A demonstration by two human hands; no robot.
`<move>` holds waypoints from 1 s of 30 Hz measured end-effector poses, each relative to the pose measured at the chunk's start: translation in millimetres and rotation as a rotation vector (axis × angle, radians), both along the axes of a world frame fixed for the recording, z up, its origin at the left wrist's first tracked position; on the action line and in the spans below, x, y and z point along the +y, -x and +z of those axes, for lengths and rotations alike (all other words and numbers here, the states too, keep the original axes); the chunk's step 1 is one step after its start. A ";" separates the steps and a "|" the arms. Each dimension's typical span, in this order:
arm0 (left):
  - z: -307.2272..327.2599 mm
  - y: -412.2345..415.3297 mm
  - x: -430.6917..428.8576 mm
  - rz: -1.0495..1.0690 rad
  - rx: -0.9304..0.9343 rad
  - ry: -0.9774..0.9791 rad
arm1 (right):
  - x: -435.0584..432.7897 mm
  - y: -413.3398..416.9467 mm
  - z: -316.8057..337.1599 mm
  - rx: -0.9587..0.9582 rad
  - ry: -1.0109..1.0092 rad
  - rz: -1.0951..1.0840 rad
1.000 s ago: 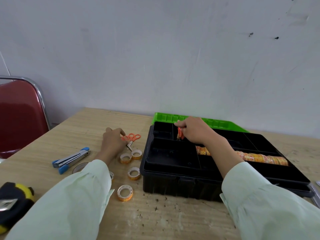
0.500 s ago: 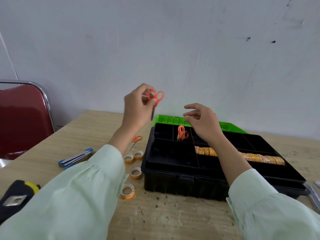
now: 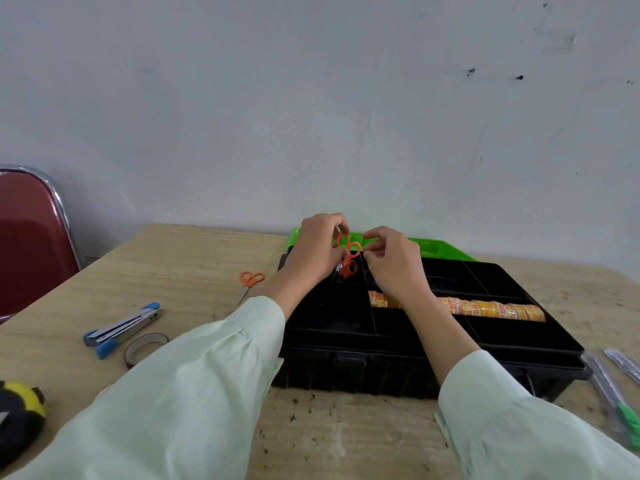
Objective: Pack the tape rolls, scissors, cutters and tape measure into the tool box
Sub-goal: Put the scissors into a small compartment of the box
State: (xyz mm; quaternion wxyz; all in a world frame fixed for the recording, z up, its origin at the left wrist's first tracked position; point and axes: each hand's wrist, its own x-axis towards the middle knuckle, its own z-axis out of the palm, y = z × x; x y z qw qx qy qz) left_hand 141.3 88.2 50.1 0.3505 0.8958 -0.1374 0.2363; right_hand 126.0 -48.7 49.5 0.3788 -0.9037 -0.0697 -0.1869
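Scissors [image 3: 348, 241] with orange handles hang blades down from my left hand [image 3: 317, 249], thumb and fingers curled close round one handle loop. My right hand [image 3: 393, 263] bends its thumb and forefinger in at the other loop, but I cannot tell whether they pinch it or only brush it. The pair sits at the centre of the frame, just above a small rear compartment of the black box [image 3: 415, 353], where a second pair [image 3: 350, 269] already lies, so close below that the two sets of loops overlap in view. I judge that to be the main risk: lowered carelessly, the blades could catch on the divider or thread through the loops beneath, and the pair would jam or stand proud of the tray. If one hand lets go before the other, the scissors could also swing and drop outside the compartment. To the right, tape rolls [image 3: 485, 308] fill a long slot. Left of the box a third pair [image 3: 251, 280] lies on the table [image 3: 194, 258], with a blue cutter [image 3: 121, 327] and a loose roll [image 3: 145, 346] nearer me, and the tape measure [image 3: 20, 410] at lower left. My left sleeve [image 3: 180, 393] hangs low enough to sweep the roll.
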 end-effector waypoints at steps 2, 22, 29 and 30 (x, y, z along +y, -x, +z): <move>0.6 -0.7 -0.7 0.010 0.025 -0.062 | 2.9 -1.6 -1.0 -0.004 0.048 0.003; -3.7 -7.6 2.8 0.042 0.092 -0.279 | 7.2 -3.0 -4.5 0.074 0.401 0.024; -4.2 -3.6 13.4 0.058 0.136 -0.074 | 11.3 -3.6 0.1 0.097 0.350 0.006; -3.3 -2.1 18.7 0.072 0.130 -0.019 | 12.2 -2.6 0.9 0.087 0.324 0.012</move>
